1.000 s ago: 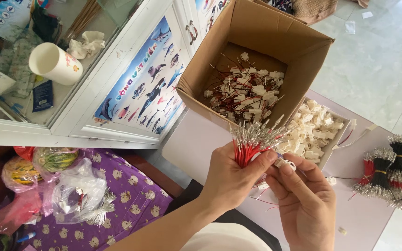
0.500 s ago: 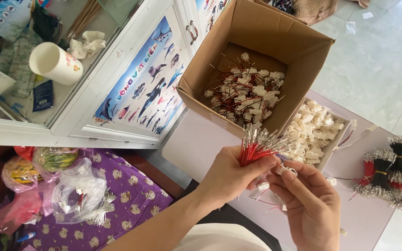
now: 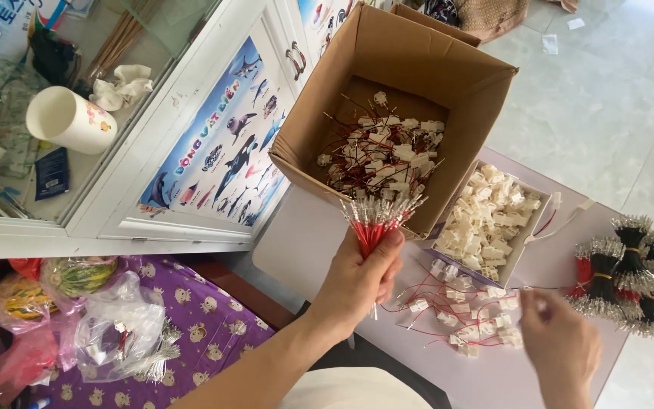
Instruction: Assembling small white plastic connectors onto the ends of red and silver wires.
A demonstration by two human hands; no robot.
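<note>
At frame centre, the left hand [image 3: 357, 280] is clenched around a bunch of red wires [image 3: 376, 220], terminals fanned upward so single leads can be picked off. At 4 o'clock from it, the right hand [image 3: 562, 344] hovers over a loose pile of wired connectors [image 3: 459, 310] on the worktop [image 3: 304, 242]; motion blur hides whether its fingers pinch anything. At 12 o'clock, a tilted cardboard box [image 3: 418, 68] holds more wired connectors, its opening facing the person for reach. A tray of white housings [image 3: 486, 220] sits just beside it. Bundled black and red wires [image 3: 622, 273] lie at 3 o'clock, near the worktop edge.
</note>
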